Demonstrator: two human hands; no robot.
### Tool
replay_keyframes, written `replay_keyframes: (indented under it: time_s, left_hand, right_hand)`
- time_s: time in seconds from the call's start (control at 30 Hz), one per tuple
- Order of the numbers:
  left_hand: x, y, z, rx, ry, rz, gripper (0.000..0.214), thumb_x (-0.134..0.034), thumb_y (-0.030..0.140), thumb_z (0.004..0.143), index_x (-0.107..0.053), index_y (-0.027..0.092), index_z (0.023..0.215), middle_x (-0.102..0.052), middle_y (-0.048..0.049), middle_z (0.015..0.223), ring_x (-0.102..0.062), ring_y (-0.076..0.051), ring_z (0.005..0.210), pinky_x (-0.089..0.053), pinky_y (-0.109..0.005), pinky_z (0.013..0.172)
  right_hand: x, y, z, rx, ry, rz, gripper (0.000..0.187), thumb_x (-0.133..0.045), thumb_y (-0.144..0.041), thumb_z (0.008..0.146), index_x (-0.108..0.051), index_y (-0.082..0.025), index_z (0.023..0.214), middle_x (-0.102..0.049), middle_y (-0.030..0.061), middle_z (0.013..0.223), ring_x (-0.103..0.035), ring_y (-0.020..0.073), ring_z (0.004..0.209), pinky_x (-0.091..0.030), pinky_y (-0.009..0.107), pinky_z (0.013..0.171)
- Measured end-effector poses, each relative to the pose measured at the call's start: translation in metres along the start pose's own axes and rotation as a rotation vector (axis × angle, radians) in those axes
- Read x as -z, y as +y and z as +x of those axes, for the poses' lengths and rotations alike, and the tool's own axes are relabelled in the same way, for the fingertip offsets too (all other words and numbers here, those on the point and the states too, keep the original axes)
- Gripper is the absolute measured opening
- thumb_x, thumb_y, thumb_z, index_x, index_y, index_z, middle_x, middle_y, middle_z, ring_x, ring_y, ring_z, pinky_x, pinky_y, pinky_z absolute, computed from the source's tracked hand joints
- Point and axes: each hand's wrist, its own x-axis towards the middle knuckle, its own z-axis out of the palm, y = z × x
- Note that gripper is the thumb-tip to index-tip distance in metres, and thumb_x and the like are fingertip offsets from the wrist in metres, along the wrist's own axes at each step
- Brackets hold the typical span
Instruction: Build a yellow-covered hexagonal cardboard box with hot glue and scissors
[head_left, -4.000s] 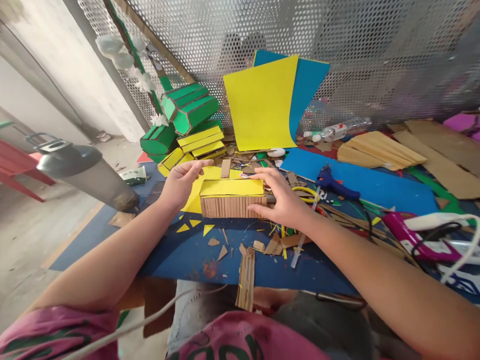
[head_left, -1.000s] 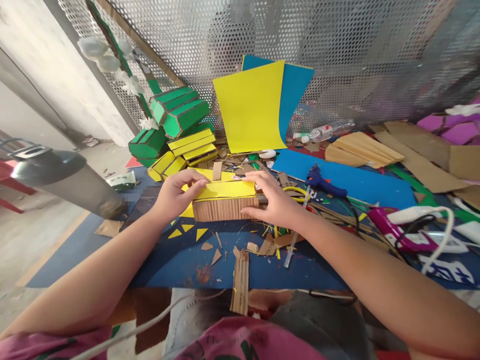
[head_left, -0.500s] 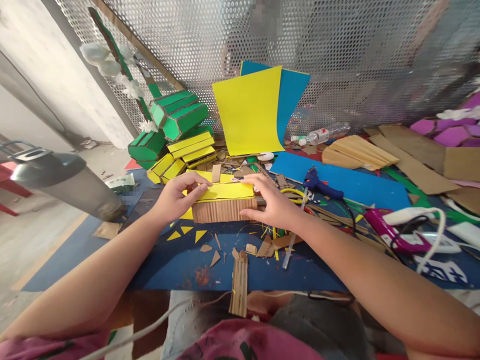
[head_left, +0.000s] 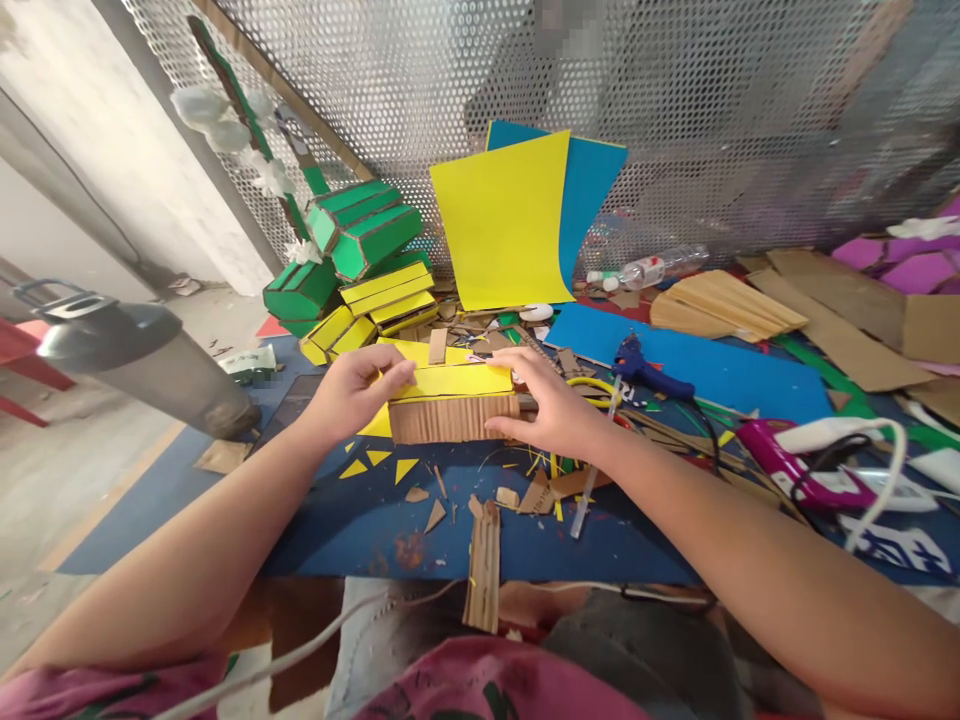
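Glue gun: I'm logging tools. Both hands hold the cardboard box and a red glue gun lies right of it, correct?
No: the head view shows the glue gun is blue, not red. The left hand and right hand hold the box, gun to its right.

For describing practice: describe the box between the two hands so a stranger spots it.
Find the big yellow sheet against the metal mesh. Just below it, left hand and right hand hold a box. Unlike the coloured boxes nearby, its front is bare brown cardboard.
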Motion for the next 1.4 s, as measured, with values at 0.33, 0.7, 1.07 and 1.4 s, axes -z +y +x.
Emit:
replay_keyframes:
  time_s: [0.33, 0.7, 1.07, 1.4]
  left_hand:
    - [0.003, 0.007, -0.005, -0.16, 0.104, -0.074, 0.072, -0.06, 0.082, 0.106, -0.074, 0.025, 0.065, -0.064, -0.0084, 0.066, -0.058, -0.02, 0.066, -0.041, -0.038, 0.065]
    - [0.002, 0.007, -0.004, -0.23, -0.323, -0.173, 0.098, -0.05, 0.121, 0.062, -0.076, 0.027, 0.057, -0.065, -0.0116, 0.061, -0.062, -0.023, 0.059, -0.047, -0.041, 0.064]
    - [0.029, 0.003, -0.021, -0.29, -0.112, 0.325, 0.085, -0.077, 0.115, 0.044, -0.065, 0.031, 0.051, -0.051, -0.0042, 0.054, -0.053, -0.024, 0.055, -0.039, -0.044, 0.062]
    - [0.028, 0.007, -0.022, -0.497, -0.152, 0.33, 0.075, -0.081, 0.107, 0.061, -0.071, 0.032, 0.058, -0.056, -0.0025, 0.057, -0.056, -0.021, 0.055, -0.034, -0.04, 0.056]
  right_hand:
    - [0.001, -0.002, 0.0, -0.02, -0.017, -0.017, 0.07, -0.08, -0.058, 0.101, -0.046, -0.04, 0.16, -0.049, 0.0115, 0.173, -0.045, 0.0422, 0.168, -0.051, 0.07, 0.134]
    - [-0.001, 0.001, 0.0, -0.006, 0.007, -0.038, 0.071, -0.08, -0.059, 0.1, -0.049, -0.04, 0.161, -0.051, 0.0126, 0.172, -0.048, 0.0457, 0.166, -0.052, 0.075, 0.131]
    - [-0.002, 0.004, 0.001, -0.009, 0.01, -0.054, 0.071, -0.078, -0.064, 0.101, -0.048, -0.038, 0.16, -0.05, 0.0127, 0.172, -0.047, 0.045, 0.167, -0.054, 0.073, 0.131]
    - [-0.001, 0.002, 0.001, -0.031, 0.0, -0.042, 0.071, -0.079, -0.063, 0.101, -0.048, -0.041, 0.162, -0.049, 0.011, 0.174, -0.047, 0.0446, 0.167, -0.054, 0.071, 0.131]
